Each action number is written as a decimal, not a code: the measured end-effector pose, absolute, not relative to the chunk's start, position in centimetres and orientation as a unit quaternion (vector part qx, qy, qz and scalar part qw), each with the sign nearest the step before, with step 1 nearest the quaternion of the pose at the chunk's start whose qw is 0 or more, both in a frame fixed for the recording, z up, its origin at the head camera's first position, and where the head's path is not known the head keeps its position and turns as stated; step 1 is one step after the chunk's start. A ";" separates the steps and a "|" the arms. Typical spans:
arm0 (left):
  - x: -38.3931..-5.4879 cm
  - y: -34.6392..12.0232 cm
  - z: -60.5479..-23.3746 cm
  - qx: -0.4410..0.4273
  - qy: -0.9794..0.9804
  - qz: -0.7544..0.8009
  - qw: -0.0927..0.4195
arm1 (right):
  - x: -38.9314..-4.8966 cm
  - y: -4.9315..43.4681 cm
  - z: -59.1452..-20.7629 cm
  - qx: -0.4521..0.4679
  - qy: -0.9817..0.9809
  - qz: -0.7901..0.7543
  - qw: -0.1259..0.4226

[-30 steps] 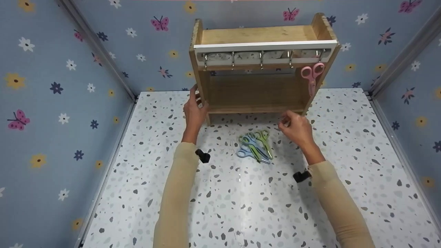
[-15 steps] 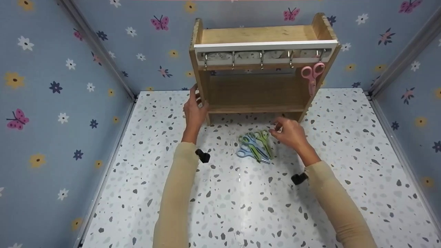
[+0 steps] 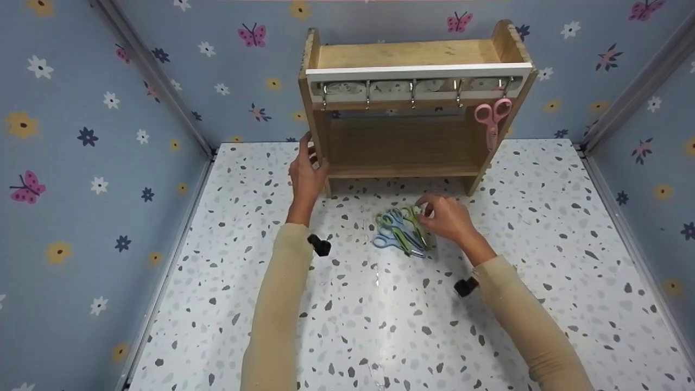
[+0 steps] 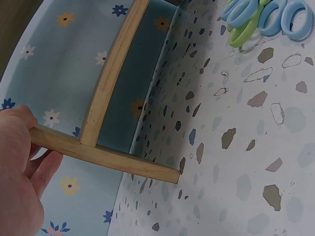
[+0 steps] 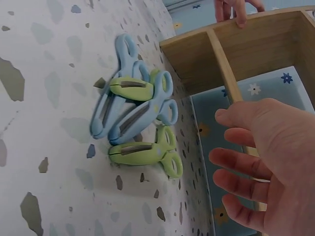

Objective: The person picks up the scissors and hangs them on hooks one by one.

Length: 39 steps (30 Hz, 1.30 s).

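My left hand [image 3: 307,174] grips the left side panel of a small wooden shelf [image 3: 407,54], thumb at the front edge and fingers round the outside. The left wrist view shows the same panel [image 4: 118,160] between thumb and fingers. Right beside a small pile of scissors on the table, my right hand [image 3: 448,217] holds nothing; its fingers are loosely bent and apart. Blue scissors [image 5: 135,123] and green scissors [image 5: 140,153] overlap in that pile, handles toward the shelf. Pink scissors [image 3: 492,119] hang from the rightmost hook of the shelf's white rail [image 3: 418,69].
The shelf stands at the back of the speckled white table [image 3: 358,326], close to a blue flowered wall [image 3: 217,70]. Other metal hooks [image 3: 412,95] along the rail carry nothing. Flowered side walls enclose the table left and right.
My right hand has moved left and toward me, from below the shelf's right side to the scissors pile. The left hand stays on the shelf panel.
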State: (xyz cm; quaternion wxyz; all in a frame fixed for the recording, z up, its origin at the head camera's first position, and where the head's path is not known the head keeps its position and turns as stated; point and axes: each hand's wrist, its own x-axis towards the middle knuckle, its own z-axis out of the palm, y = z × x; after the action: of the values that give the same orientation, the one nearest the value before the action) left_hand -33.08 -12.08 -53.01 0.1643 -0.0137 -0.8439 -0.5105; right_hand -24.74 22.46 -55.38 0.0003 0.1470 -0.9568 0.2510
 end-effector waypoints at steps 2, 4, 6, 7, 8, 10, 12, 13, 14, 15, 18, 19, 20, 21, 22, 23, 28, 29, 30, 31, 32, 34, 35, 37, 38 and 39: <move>-33.1 -12.1 -53.0 -0.013 -0.842 -0.513 0.162 | -24.7 22.3 -55.6 0.152 -0.958 0.244 0.001; -33.1 -12.2 -53.0 -0.010 -0.841 -0.516 0.161 | -24.6 22.1 -55.7 0.155 -0.959 0.239 -0.004; -33.1 -12.2 -52.9 -0.009 -0.841 -0.517 0.159 | -24.5 21.9 -55.9 0.158 -0.958 0.238 -0.014; -33.1 -12.1 -52.9 -0.007 -0.841 -0.518 0.157 | -24.4 21.8 -56.0 0.158 -0.958 0.238 -0.020; -33.1 -12.1 -52.8 -0.006 -0.842 -0.517 0.157 | -24.4 21.8 -56.2 0.159 -0.958 0.239 -0.026; -33.1 -12.1 -52.8 -0.004 -0.843 -0.515 0.157 | -24.3 21.7 -56.3 0.160 -0.957 0.238 -0.037; -33.1 -12.0 -52.9 -0.004 -0.845 -0.510 0.158 | -24.3 21.6 -56.5 0.161 -0.958 0.235 -0.043; -33.1 -12.0 -52.9 -0.006 -0.846 -0.509 0.161 | -24.2 21.6 -56.6 0.160 -0.958 0.234 -0.046; -33.1 -12.0 -52.9 -0.009 -0.846 -0.507 0.165 | -24.2 21.6 -56.7 0.159 -0.958 0.233 -0.050; -33.0 -12.0 -52.9 -0.012 -0.846 -0.505 0.168 | -24.1 21.5 -56.7 0.158 -0.958 0.232 -0.053; -32.9 -12.1 -52.9 -0.019 -0.846 -0.503 0.175 | -24.0 21.4 -56.9 0.155 -0.958 0.231 -0.063; -32.8 -12.1 -52.9 -0.020 -0.846 -0.503 0.177 | -24.0 21.4 -57.0 0.155 -0.958 0.231 -0.066; -32.8 -12.1 -52.9 -0.019 -0.847 -0.502 0.176 | -24.0 21.4 -57.1 0.156 -0.958 0.229 -0.067; -32.8 -12.0 -52.9 -0.017 -0.847 -0.501 0.176 | -23.9 21.3 -57.1 0.157 -0.959 0.227 -0.069; -32.8 -12.0 -52.9 -0.015 -0.848 -0.500 0.175 | -23.9 21.3 -57.2 0.158 -0.959 0.225 -0.071; -32.8 -12.0 -52.9 -0.013 -0.849 -0.500 0.172 | -23.8 21.3 -57.3 0.159 -0.959 0.223 -0.072; -32.9 -12.0 -52.6 -0.006 -0.850 -0.501 0.160 | -23.7 21.2 -57.5 0.162 -0.960 0.212 -0.079; -32.9 -12.0 -52.6 -0.006 -0.850 -0.502 0.158 | -23.7 21.1 -57.6 0.162 -0.961 0.211 -0.080; -32.9 -12.1 -52.5 -0.006 -0.851 -0.502 0.156 | -23.7 21.1 -57.6 0.162 -0.960 0.212 -0.083; -32.9 -12.1 -52.4 -0.005 -0.850 -0.504 0.154 | -23.6 21.1 -57.6 0.161 -0.960 0.213 -0.087; -33.0 -12.1 -52.4 -0.004 -0.851 -0.504 0.152 | -23.6 21.1 -57.6 0.160 -0.960 0.213 -0.092; -33.0 -12.2 -52.4 -0.004 -0.851 -0.504 0.148 | -23.6 21.0 -57.7 0.154 -0.959 0.215 -0.101; -33.0 -12.2 -52.4 -0.004 -0.852 -0.503 0.147 | -23.6 21.0 -57.7 0.152 -0.959 0.216 -0.106; -33.1 -12.3 -52.5 -0.004 -0.852 -0.503 0.144 | -23.6 20.9 -57.7 0.147 -0.959 0.216 -0.113; -33.1 -12.3 -52.5 -0.003 -0.853 -0.503 0.142 | -23.5 20.9 -57.8 0.147 -0.958 0.216 -0.115; -33.0 -12.3 -52.5 -0.002 -0.853 -0.503 0.142 | -23.5 20.9 -57.8 0.147 -0.958 0.216 -0.117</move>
State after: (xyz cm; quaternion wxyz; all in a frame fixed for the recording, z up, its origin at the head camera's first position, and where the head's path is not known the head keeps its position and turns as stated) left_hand -33.04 -12.33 -52.53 0.1423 -0.0016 -0.8528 -0.5025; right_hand -23.50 20.86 -57.79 -0.1172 0.1474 -0.9580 0.2164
